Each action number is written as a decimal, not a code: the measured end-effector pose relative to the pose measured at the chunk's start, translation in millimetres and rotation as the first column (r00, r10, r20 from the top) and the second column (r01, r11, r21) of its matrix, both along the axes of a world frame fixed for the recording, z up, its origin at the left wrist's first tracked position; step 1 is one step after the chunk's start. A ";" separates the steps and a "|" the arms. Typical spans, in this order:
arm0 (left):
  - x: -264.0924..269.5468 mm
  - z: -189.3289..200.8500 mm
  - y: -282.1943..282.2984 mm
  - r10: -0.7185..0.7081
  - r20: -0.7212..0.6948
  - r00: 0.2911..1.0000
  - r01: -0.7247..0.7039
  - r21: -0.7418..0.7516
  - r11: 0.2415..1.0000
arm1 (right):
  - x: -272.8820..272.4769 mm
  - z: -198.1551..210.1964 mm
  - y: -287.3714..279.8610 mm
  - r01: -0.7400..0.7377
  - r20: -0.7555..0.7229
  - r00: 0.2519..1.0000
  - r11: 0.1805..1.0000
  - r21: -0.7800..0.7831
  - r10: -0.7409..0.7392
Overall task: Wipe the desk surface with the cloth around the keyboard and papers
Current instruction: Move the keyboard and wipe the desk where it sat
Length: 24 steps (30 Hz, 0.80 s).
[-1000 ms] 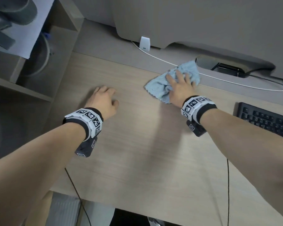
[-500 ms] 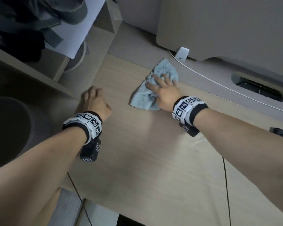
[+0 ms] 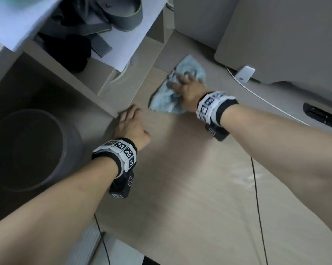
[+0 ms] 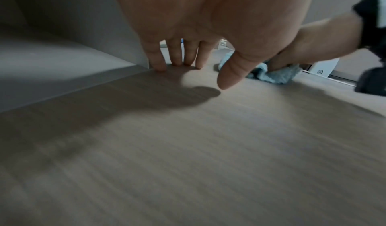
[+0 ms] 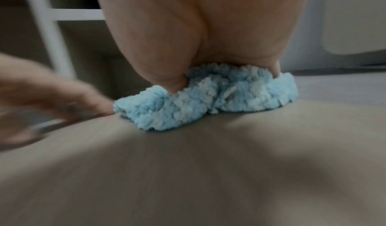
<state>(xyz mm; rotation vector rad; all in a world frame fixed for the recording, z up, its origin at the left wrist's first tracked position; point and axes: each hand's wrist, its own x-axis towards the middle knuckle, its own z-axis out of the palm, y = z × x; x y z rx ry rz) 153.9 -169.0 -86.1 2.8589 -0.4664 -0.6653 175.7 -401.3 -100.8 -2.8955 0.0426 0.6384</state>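
A fluffy light blue cloth (image 3: 164, 101) lies bunched on the wooden desk (image 3: 190, 178) at its far left, close to the shelf unit. My right hand (image 3: 186, 87) presses down on it with spread fingers; in the right wrist view the palm (image 5: 198, 31) covers the cloth (image 5: 188, 104). My left hand (image 3: 130, 125) rests its straight fingertips (image 4: 160, 67) on the desk by the shelf corner and holds nothing. The left wrist view shows the cloth (image 4: 275, 76) just beyond the thumb. No keyboard is in view.
A shelf unit (image 3: 75, 77) borders the desk's left side, holding a white sheet (image 3: 119, 44) and grey straps. A grey bin (image 3: 27, 150) stands below it. At the back are a grey panel (image 3: 276, 35), a white adaptor (image 3: 244, 73), its cable (image 3: 266, 98) and a cable slot (image 3: 322, 114).
My right hand has slid the cloth leftward along the back of the desk toward the shelf. The left hand has shifted left to the shelf corner. The keyboard has left the view.
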 end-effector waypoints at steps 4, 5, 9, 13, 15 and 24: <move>3.9 -0.2 1.7 -0.004 -0.011 1.000 0.004 0.017 1.000 | 54.3 7.8 10.8 0.110 -0.022 0.994 0.993 -0.043 -0.111; 3.9 0.3 2.3 -0.004 -0.008 1.000 0.005 0.023 1.000 | 59.3 7.9 26.5 0.069 -0.020 0.997 0.996 -0.047 -0.070; 0.4 3.1 3.1 -0.012 0.023 1.000 0.011 0.055 0.998 | 28.0 1.4 75.7 -0.208 0.012 0.978 0.978 -0.011 0.209; 2.4 4.2 3.2 0.014 -0.019 1.000 -0.014 0.021 1.000 | -5.1 -5.1 16.2 0.006 0.055 0.998 0.999 0.047 -0.009; 2.2 6.0 2.2 0.004 -0.019 1.000 -0.004 0.028 1.000 | -13.7 -3.5 -7.1 0.204 0.047 0.978 0.978 0.037 -0.205; 2.1 4.6 -3.2 0.023 -0.059 0.998 -0.022 0.018 1.000 | -111.8 -8.5 21.4 0.109 0.030 0.993 0.993 0.052 -0.111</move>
